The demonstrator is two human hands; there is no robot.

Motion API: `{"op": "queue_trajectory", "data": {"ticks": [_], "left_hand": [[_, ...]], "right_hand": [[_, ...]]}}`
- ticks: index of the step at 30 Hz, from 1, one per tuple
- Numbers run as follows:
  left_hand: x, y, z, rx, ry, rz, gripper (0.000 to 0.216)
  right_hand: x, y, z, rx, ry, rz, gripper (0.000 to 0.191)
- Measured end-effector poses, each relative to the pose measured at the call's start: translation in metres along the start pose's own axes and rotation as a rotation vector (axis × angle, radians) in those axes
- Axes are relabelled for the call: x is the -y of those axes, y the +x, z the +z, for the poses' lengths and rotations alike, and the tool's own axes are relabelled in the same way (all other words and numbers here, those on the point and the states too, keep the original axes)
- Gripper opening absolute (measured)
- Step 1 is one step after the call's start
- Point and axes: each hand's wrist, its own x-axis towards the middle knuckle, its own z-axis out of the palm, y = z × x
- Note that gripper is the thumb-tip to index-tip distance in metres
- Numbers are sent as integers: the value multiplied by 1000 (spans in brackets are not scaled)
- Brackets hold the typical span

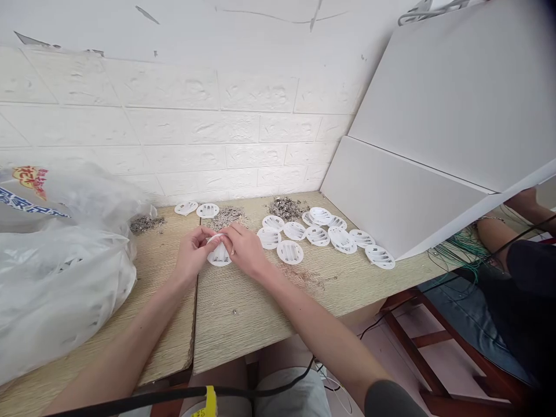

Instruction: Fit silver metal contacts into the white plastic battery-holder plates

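Observation:
Near the back of the wooden table, both hands hold one round white plastic battery holder [219,256] with slots across its face. My left hand [192,250] grips its left upper edge, thumb and fingers closed. At the upper right edge, my right hand [244,248] pinches the same piece; the fingertips hide its top part. Just behind lie two similar white discs, one flat [207,210] and one at its left [186,208]. To the right of my right hand, several more such discs [290,252] lie spread and partly overlapping.
A big translucent plastic bag [65,284] fills the left side. Piles of small metallic bits [284,207] lie along the wall. White panels [403,191] stand at the right. Beyond them are green wires [463,252] and another person's arm [493,234]. A black cable [152,399] crosses the front.

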Motion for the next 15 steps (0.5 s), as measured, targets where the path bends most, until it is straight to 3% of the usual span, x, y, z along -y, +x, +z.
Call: {"op": "queue_trajectory", "data": {"ticks": [3,15], "left_hand": [[1,0,0,-8,74,18,30],[-1,2,-2,61,-151,-83,35]], "right_hand": [[0,0,0,-1,-52,-25,30],[-2,1,-3,-34,-29,-92,33]]}}
